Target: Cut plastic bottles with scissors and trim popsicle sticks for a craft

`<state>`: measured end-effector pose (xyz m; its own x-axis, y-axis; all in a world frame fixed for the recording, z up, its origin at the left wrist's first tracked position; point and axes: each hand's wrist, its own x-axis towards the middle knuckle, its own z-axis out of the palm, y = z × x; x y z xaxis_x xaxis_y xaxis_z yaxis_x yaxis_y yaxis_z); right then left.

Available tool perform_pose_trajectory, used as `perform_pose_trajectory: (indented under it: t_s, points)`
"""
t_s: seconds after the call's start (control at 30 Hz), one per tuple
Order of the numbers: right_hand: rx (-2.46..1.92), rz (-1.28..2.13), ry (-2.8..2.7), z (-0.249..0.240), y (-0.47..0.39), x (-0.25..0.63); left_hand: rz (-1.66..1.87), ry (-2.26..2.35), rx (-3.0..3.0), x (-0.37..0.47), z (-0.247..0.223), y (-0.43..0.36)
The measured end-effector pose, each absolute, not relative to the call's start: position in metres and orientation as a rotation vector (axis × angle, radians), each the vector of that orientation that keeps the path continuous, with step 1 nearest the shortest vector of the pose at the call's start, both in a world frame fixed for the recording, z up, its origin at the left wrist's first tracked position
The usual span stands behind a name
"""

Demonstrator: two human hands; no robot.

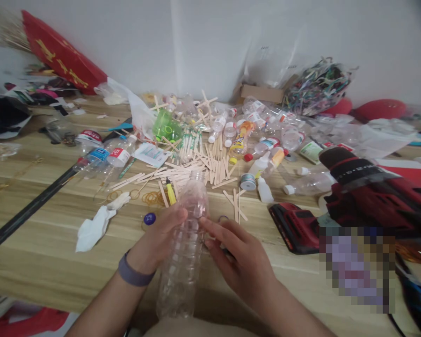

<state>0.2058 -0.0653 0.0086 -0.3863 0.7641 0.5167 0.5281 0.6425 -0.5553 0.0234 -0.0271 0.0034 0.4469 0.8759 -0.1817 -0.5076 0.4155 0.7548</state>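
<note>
A clear, ribbed plastic bottle (182,267) without a cap leans upright before me, its neck pointing away and its base near my body. My left hand (161,234), with a grey-purple band on the wrist, is wrapped round the bottle's upper side, thumb on the shoulder. On the other side, my right hand (236,252) has its index fingertip against the bottle, with thumb and index apart. Something small and dark shows in the gap by these fingers; I cannot make out what it is. A yellow-handled tool (170,192) lies just beyond the bottle.
Loose wooden craft sticks (214,164) spread behind the bottle, with several plastic bottles (263,145) around them. At right lies a red and black power drill (365,187). Left are a white tissue (94,229), a blue cap (149,218) and a long black bar (31,210).
</note>
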Motion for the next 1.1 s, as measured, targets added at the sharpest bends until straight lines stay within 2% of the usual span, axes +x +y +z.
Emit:
perform_pose_trajectory:
  t_s: [0.4,0.63,0.8,1.1]
  points:
    - [-1.049,0.542,-2.043,-0.008,-0.071,0.215,0.949,0.709,0.662,0.019,0.012,-0.03]
    - [-2.0,0.549,-1.971,-0.015,-0.05,0.253,0.98,0.783,0.607,0.016,-0.003,-0.023]
    - [-2.26,0.562,-1.965,-0.017,-0.035,0.257,1.008,0.794,0.595,0.018,-0.007,-0.023]
    - [-2.417,0.665,-1.985,-0.013,-0.021,0.263,1.004,0.816,0.573,0.017,-0.013,-0.022]
